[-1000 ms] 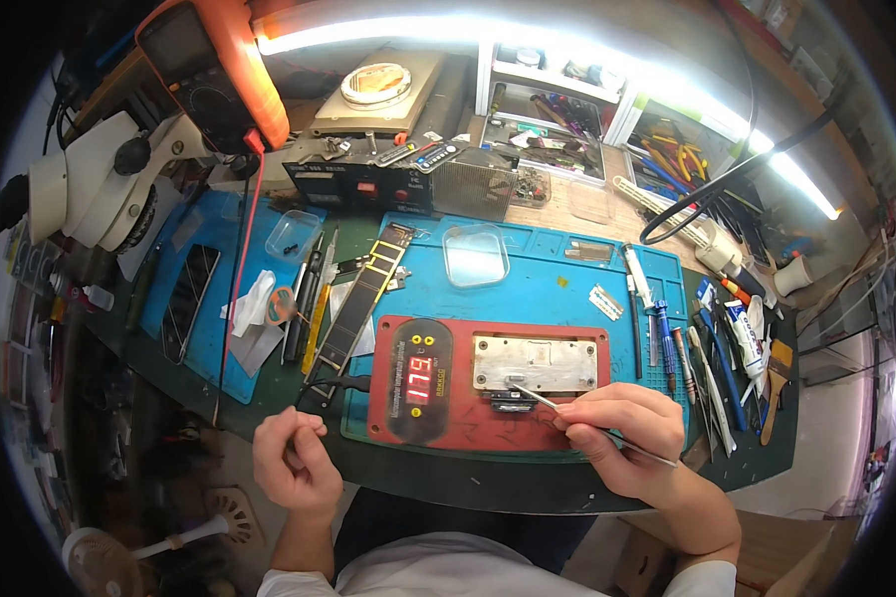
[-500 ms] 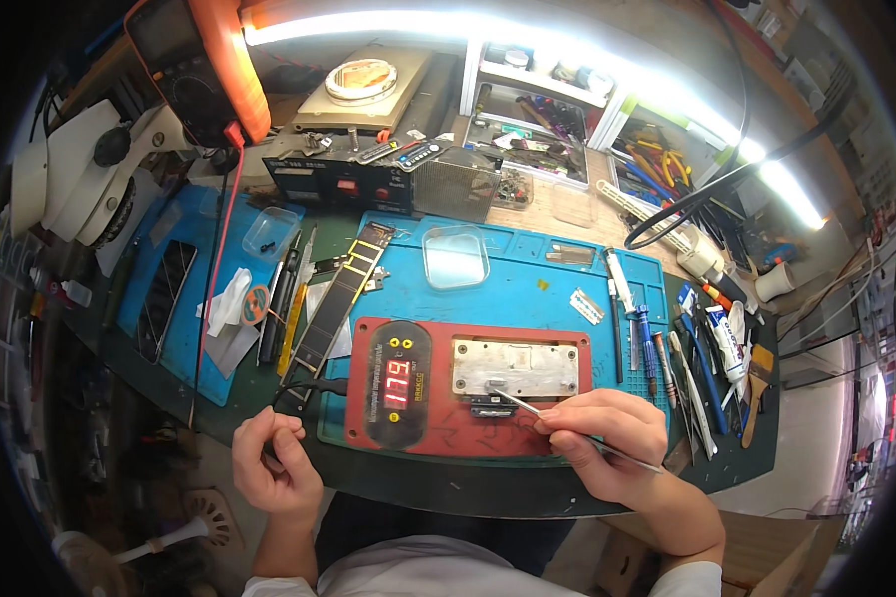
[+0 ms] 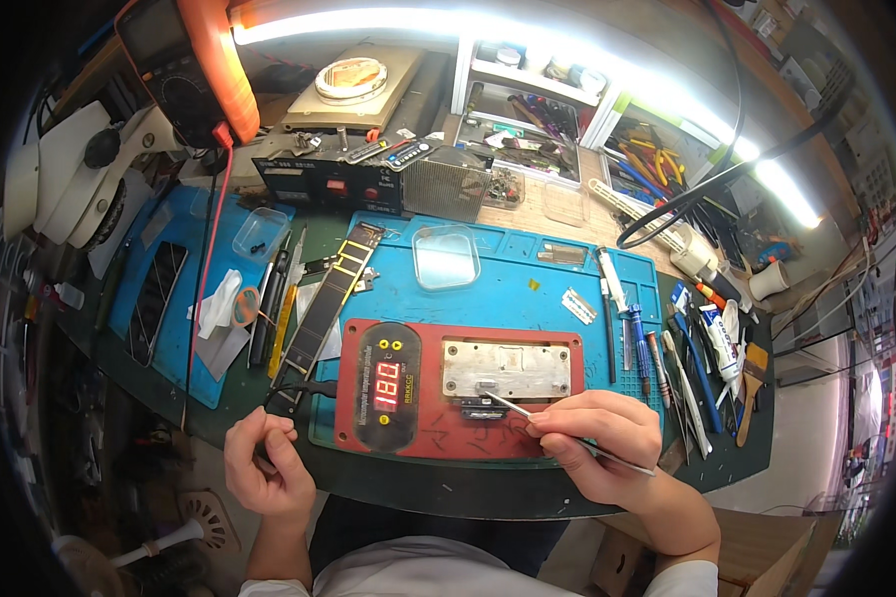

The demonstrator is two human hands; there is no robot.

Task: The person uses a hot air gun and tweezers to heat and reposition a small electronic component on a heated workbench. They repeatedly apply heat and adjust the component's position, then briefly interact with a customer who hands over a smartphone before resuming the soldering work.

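My right hand [image 3: 607,443] pinches a thin metal pick [image 3: 622,460], slanting up and left. The pick's tip meets a small metal piece at the front edge of the silvery heating plate [image 3: 538,368]. Just in front of that plate, a small dark part [image 3: 483,409] lies on the red heating station [image 3: 468,441]. The station's dark control panel [image 3: 385,388] has a lit red readout. Left of the station, over the bench's front edge, hovers my left hand [image 3: 269,463]; its fingers are curled in with thumb against fingertips, and no object shows in them.
Beneath the station lies a blue work mat [image 3: 518,284] bearing a clear plastic lid [image 3: 446,257]. Tools and a wooden-handled brush [image 3: 754,393] crowd the right. On the left are a long dark strip [image 3: 329,303], a phone screen [image 3: 156,303] and an orange multimeter [image 3: 219,75] with a hanging red lead.
The whole view shifts slightly left. The red readout on the panel has changed. Both hands keep nearly the same pose, and the pick's tip stays at the plate's front edge.
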